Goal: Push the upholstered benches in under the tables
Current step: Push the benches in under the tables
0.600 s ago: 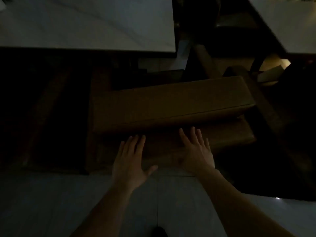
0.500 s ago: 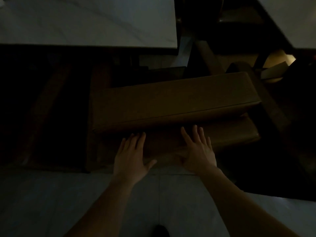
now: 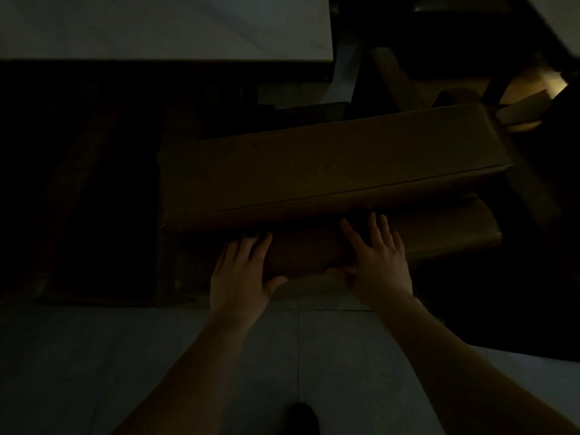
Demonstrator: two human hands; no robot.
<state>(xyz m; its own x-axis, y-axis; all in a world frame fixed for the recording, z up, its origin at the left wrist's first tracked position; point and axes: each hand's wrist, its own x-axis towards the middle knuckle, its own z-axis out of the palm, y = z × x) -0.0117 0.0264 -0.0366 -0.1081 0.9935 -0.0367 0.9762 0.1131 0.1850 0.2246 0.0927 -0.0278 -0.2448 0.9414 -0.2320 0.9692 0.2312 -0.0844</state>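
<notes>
Both forearms reach forward and down from the lower edge of the view, bare and roughly parallel, drawing slightly closer toward the wrists. The left hand [image 3: 240, 276] lies flat, palm down, fingers straight and close together, thumb splayed out to the right. The right hand [image 3: 378, 268] is flat too — fingers straight and spread a little, thumb pointing left toward the other thumb. Neither hand curls into a grip — both press with open palms.
</notes>
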